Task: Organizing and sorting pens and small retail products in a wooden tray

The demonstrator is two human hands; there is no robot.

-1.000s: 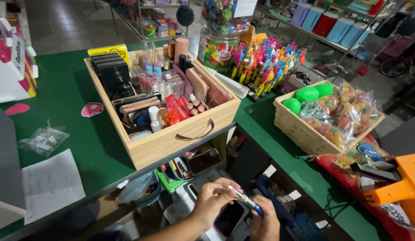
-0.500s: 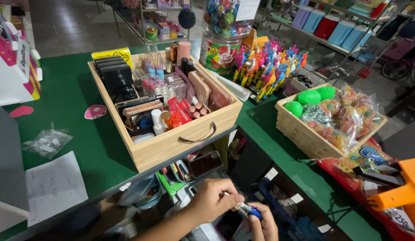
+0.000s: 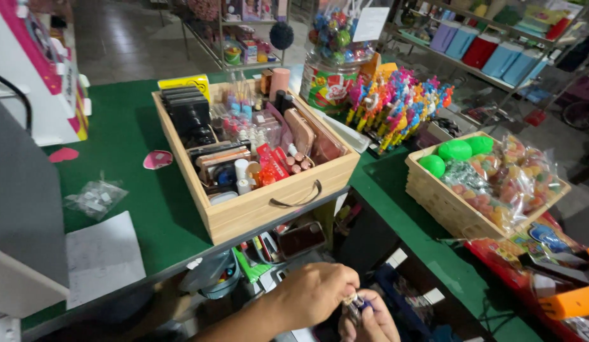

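Green-covered shop counter [image 3: 149, 209] seen from above, with display shelving behind it and a lower shelf of clutter under its front edge.

Wooden crate [image 3: 269, 206], centre, with a dark handle on its near wall: holds cosmetics, namely black compacts stacked at the rear left, small bottles and tubes along the back, flat pink and brown cases leaning at the right, red packets and white-capped tubes near the front. A yellow box [image 3: 183, 83] stands just behind the crate's rear left corner.

Woven basket [image 3: 443, 206], right: holds green balls [image 3: 456, 151] at the back and clear bags of multicoloured sweets filling the rest.

Round printed tub [image 3: 325, 85], behind the crate: topped with wrapped lollipops. Beside it, a rack of bright novelty pens [image 3: 395, 107].

Counter surface, left: a small clear plastic bag [image 3: 95, 197], a white paper sheet [image 3: 104, 256], and two pink heart-shaped pieces lying apart from each other.

Bottom edge: left hand [image 3: 316, 292] curled, fingertips pinched on a small blue-and-silver object [image 3: 356, 306], too small to identify. Right hand [image 3: 370, 320] closed around the same object from below. Both hands are below and in front of the counter edge, beneath the crate, with the object held between them.
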